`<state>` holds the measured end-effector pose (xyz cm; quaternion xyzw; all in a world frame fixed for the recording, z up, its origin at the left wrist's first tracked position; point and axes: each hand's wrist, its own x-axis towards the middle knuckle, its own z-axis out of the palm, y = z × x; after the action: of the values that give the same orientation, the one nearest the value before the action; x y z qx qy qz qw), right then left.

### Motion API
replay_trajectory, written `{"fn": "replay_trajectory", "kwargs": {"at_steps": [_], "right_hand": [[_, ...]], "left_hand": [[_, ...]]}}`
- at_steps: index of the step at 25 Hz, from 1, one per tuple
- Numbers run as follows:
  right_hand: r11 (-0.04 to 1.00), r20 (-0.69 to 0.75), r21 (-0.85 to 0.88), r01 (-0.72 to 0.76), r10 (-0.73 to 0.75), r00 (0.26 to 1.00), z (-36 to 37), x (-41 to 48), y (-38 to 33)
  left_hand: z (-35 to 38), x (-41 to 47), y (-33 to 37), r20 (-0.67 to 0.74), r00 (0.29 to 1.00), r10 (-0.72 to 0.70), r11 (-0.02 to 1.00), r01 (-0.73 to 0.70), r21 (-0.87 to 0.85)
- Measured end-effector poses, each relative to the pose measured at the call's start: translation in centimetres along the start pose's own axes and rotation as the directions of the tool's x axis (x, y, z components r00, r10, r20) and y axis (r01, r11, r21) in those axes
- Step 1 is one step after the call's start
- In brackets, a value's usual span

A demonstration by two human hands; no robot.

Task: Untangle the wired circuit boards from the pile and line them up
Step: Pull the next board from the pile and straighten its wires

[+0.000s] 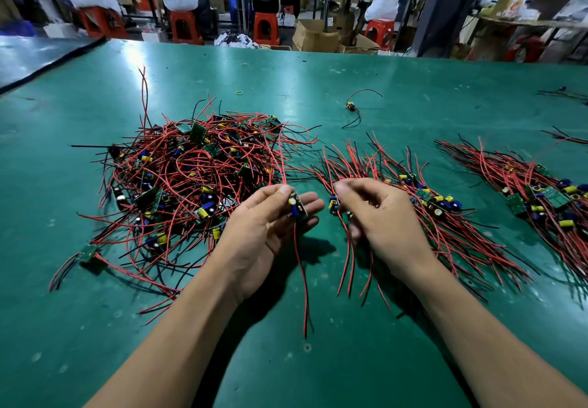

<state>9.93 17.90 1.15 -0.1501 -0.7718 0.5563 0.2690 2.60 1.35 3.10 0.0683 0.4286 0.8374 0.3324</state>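
Note:
A tangled pile of small green circuit boards with red and black wires (191,172) lies on the green table at the left. My left hand (267,226) pinches one circuit board (296,205) between thumb and fingers, just right of the pile; its red and black wires hang down toward me and trail up into the pile. My right hand (378,213) grips another board (333,204) at the near end of a lined-up row of boards (423,197), with several wires hanging below it. A second lined-up row (541,197) lies further right.
The green table (318,360) stretches around both hands. A single wired board (351,107) lies apart behind the rows, near a small rubber band (239,92). Loose black wires (563,94) sit at the far right edge. People sit on red stools beyond the table.

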Motion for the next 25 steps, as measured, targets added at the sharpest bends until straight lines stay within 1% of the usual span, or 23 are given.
{"fn": "replay_trajectory", "kwargs": {"at_steps": [2, 3, 6, 9, 12, 14, 15, 17, 18, 19, 20, 22, 23, 24, 25], "right_hand": [[0.965, 0.153, -0.226, 0.135, -0.102, 0.983, 0.4, -0.6, 0.2], [0.937, 0.208, -0.295, 0.187, -0.128, 0.97, 0.6, -0.8, 0.3], [0.882, 0.298, -0.375, 0.285, -0.176, 0.938, 1.0, -1.2, 0.2], [0.847, 0.282, -0.401, 0.35, -0.249, 0.926, 1.7, -1.8, -0.1], [0.797, 0.239, -0.405, 0.449, -0.382, 0.893, 2.0, -2.0, -0.3], [0.83, 0.17, -0.335, 0.446, -0.412, 0.895, 1.9, -1.9, -0.6], [0.866, 0.129, -0.28, 0.413, -0.393, 0.911, 1.8, -2.0, -0.8], [0.947, 0.079, -0.121, 0.296, -0.288, 0.954, 1.8, -2.1, -1.3], [0.976, 0.092, -0.007, 0.216, -0.215, 0.972, 1.8, -2.2, -1.5], [0.984, 0.129, 0.12, 0.13, -0.145, 0.981, 1.8, -2.2, -1.8], [0.967, 0.175, 0.25, 0.038, -0.084, 0.981, 1.8, -2.1, -2.1], [0.868, 0.279, 0.467, -0.169, 0.037, 0.96, 1.5, -1.7, -2.8], [0.803, 0.344, 0.53, -0.272, 0.09, 0.935, 1.2, -1.5, -3.1], [0.747, 0.408, 0.56, -0.358, 0.127, 0.904, 1.0, -1.5, -3.4], [0.712, 0.467, 0.561, -0.422, 0.149, 0.872, 0.8, -1.5, -3.6]], "left_hand": [[0.1, 0.0, 0.1, -0.011, 1.0, 0.027, 0.999, -0.027, 0.021], [0.1, 0.1, 0.1, -0.026, 0.999, 0.042, 0.997, -0.04, 0.065], [0.1, 0.0, 0.0, -0.044, 0.996, 0.08, 0.989, -0.073, 0.129], [0.3, -0.2, -0.4, -0.011, 0.999, 0.051, 0.987, -0.048, 0.152], [0.6, -0.4, -0.6, 0.02, 1.0, 0.019, 0.99, -0.022, 0.138], [0.7, -0.3, -0.6, 0.02, 0.999, 0.032, 0.996, -0.034, 0.085], [0.7, -0.3, -0.7, 0.018, 0.999, 0.04, 0.997, -0.041, 0.068], [0.5, -0.3, -0.7, 0.042, 0.998, 0.048, 0.997, -0.05, 0.065], [0.4, -0.3, -0.7, 0.067, 0.996, 0.052, 0.996, -0.057, 0.071], [0.3, -0.3, -0.7, 0.092, 0.994, 0.058, 0.995, -0.065, 0.081], [0.2, -0.3, -0.6, 0.112, 0.992, 0.064, 0.993, -0.074, 0.092], [0.1, -0.3, -0.6, 0.123, 0.99, 0.067, 0.991, -0.08, 0.105], [0.0, -0.2, -0.6, 0.127, 0.99, 0.06, 0.992, -0.074, 0.105], [0.0, -0.1, -0.7, 0.138, 0.989, 0.049, 0.993, -0.063, 0.104], [-0.1, -0.1, -0.6, 0.149, 0.988, 0.034, 0.993, -0.051, 0.109]]}}
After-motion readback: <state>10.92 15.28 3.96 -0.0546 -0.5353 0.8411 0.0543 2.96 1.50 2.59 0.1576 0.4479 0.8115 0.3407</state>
